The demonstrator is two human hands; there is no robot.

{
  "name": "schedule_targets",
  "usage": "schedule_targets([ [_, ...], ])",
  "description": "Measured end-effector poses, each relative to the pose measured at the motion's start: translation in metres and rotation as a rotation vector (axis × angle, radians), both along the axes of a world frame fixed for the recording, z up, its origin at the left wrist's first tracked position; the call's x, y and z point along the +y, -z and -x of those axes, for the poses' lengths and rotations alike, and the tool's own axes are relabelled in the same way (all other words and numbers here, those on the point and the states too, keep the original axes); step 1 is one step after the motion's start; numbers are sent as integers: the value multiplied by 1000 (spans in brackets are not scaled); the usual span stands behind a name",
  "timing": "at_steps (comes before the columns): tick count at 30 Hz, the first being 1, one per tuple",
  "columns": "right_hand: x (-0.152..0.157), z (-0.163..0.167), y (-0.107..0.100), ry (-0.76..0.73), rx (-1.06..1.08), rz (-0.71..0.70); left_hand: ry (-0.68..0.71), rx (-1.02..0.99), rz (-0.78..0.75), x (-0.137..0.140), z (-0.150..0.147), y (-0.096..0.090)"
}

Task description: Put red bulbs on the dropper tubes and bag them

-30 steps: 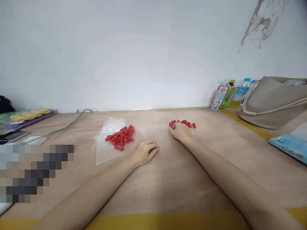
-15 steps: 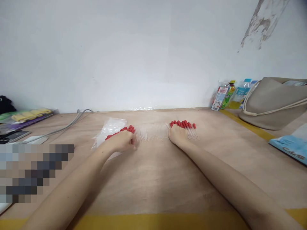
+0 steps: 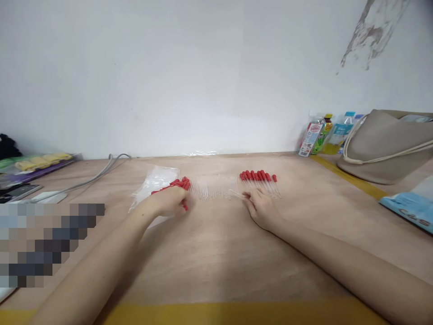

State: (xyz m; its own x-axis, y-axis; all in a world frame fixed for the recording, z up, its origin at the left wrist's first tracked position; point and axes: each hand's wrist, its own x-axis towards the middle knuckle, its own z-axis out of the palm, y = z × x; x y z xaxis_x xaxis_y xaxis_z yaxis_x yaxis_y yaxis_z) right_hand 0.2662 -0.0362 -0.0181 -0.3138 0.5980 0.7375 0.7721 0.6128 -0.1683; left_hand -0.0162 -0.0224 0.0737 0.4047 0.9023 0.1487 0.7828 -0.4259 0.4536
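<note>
My left hand point(image 3: 172, 199) is closed on a red rubber dropper bulb point(image 3: 185, 208), whose end peeks out below the fingers. Beside and partly behind that hand is a pile of more red bulbs point(image 3: 181, 183), next to a clear plastic bag point(image 3: 158, 175). Clear thin dropper tubes point(image 3: 213, 187) lie in a row between the two hands. My right hand point(image 3: 263, 208) pinches one clear dropper tube point(image 3: 237, 193), which points left toward the row. Just beyond the right hand, several droppers with red bulbs point(image 3: 259, 175) lie side by side, their tubes partly hidden by the fingers.
A grey cable point(image 3: 91, 179), a phone point(image 3: 25, 192) and yellow packaged items point(image 3: 43, 161) lie on the left. Drink bottles point(image 3: 340, 135), a carton point(image 3: 310, 139) and a beige bag point(image 3: 389, 146) stand at the right, with a blue packet point(image 3: 407, 207) nearer.
My right hand has drawn back and right from the row's end and now holds a tube. A red bulb has come into sight under my left fingers.
</note>
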Motion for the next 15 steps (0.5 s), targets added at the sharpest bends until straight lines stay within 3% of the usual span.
schedule_targets([
  [3, -8, -12, 1, -68, -23, 21, 268, -14, 150, -10, -24, 5],
  [5, -9, -15, 2, -93, -26, 49, 352, -196, 125, -15, -43, 18],
  [10, -7, -12, 0, -70, -25, 53, 236, -562, 101, -18, -70, 62],
  [15, -12, -7, -7, -77, -68, 37, 194, -604, 142, -14, -70, 79],
])
